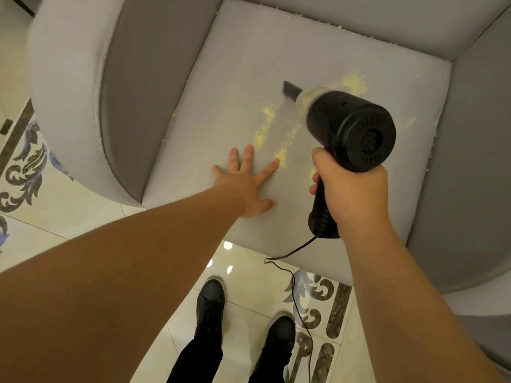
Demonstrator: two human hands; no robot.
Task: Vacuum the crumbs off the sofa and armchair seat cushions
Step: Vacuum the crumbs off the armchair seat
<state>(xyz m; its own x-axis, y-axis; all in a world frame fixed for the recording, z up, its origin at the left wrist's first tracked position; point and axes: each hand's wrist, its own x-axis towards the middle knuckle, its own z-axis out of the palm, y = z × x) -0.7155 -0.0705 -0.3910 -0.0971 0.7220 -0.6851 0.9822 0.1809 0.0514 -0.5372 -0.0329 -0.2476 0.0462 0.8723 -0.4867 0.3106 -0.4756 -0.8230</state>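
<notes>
The right hand clasps the black handheld vacuum, its nozzle down on the grey armchair seat cushion. Left hand lies flat, fingers spread, at seven o'clock from the nozzle beside yellow crumbs.

Handle of the black vacuum mostly covered by the gripping right hand. Nozzle tip motion-blurred, contact with the seat cushion unclear. Cord lost behind the right forearm. Armchair's armrests cropped by frame edges.
</notes>
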